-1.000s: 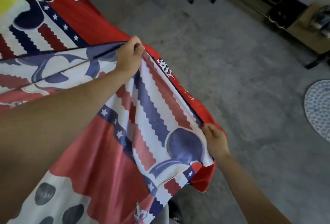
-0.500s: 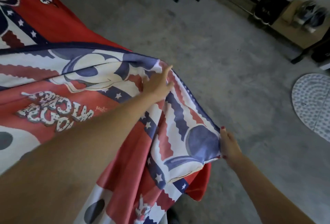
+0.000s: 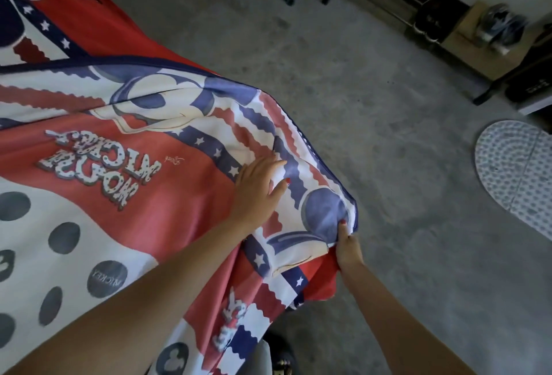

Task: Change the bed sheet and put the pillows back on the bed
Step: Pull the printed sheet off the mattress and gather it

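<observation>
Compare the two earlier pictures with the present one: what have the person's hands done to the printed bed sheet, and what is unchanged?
The left hand has let go of the upper hem of the red, white and blue cartoon-printed bed sheet and now lies flat on it, lower and nearer the corner. The raised fold has dropped and spread. The right hand keeps its grip on the sheet's corner.

Left hand [image 3: 259, 187] flat on the bed sheet [image 3: 125, 147], right hand [image 3: 346, 244] at its corner (mat [image 3: 516, 171] far right)

Dim, soft light; blurred, wide-angle-bent edges.
</observation>
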